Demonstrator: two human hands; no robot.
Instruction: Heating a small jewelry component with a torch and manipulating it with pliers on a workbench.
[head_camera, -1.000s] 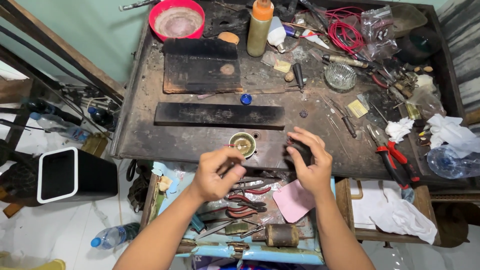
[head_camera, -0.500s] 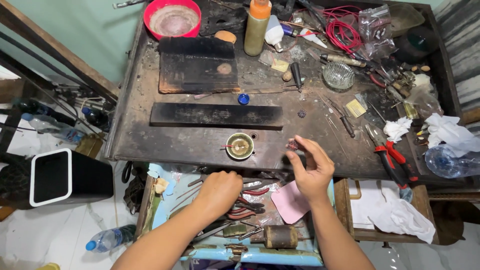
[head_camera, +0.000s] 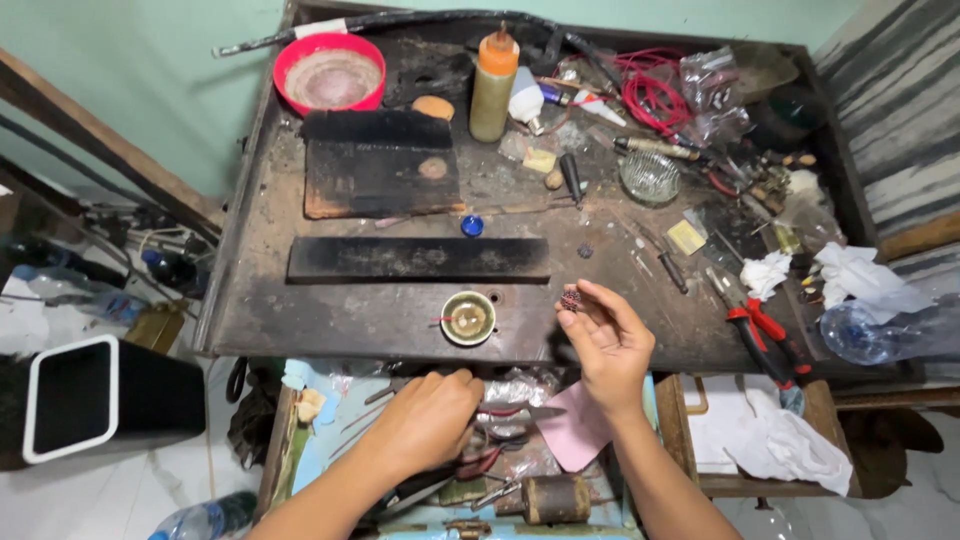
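My right hand is raised over the front edge of the dark workbench, pinching a small red and dark beaded piece between thumb and fingertips. My left hand reaches down into the open drawer below the bench, fingers curled over the pliers and metal tools lying there. Whether it grips one I cannot tell. A small round brass dish sits on the bench between my hands.
A long black slab and a charred block lie on the bench. A red bowl, orange-capped bottle, red wire, glass dish and red-handled pliers crowd the back and right. A black bin stands left.
My left hand dropped from the bench edge down into the drawer among the tools. My right hand stayed near the bench front, now lifting the small piece at its fingertips.
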